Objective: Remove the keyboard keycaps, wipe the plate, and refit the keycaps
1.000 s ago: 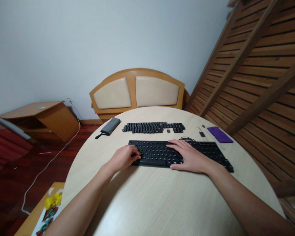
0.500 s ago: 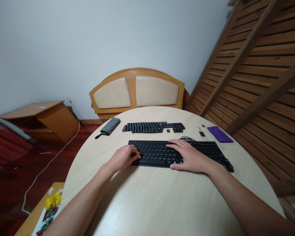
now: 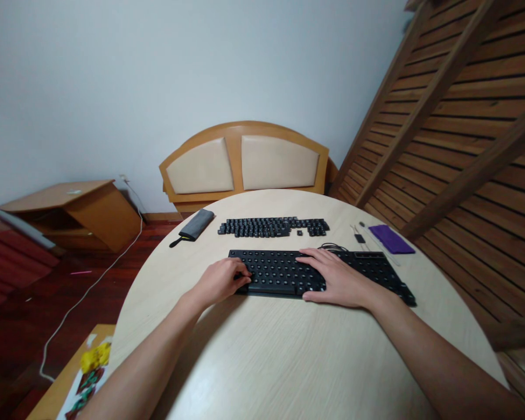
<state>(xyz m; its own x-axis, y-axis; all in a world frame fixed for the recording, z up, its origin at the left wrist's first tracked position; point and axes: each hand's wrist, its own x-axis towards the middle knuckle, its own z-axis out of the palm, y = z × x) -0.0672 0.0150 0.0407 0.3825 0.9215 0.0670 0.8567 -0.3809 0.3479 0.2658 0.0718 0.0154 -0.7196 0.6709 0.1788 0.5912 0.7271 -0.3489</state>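
Note:
A black keyboard base (image 3: 376,269) with its keycaps off lies across the round table (image 3: 289,350). My left hand (image 3: 219,281) rests at its left end, fingers curled over the near left corner and gripping it. My right hand (image 3: 335,279) lies flat on the middle of the board, fingers stretched out and pointing left. Behind the board, the removed black keycaps (image 3: 273,227) are laid out in rows in keyboard order, with one loose cap (image 3: 299,233) just in front of them.
A grey pouch (image 3: 196,224) lies at the back left of the table, a purple cloth (image 3: 391,239) and small tools (image 3: 359,237) at the back right. A cable (image 3: 332,247) coils behind the board. A chair back (image 3: 244,160) stands beyond; slatted wood (image 3: 464,146) leans at right.

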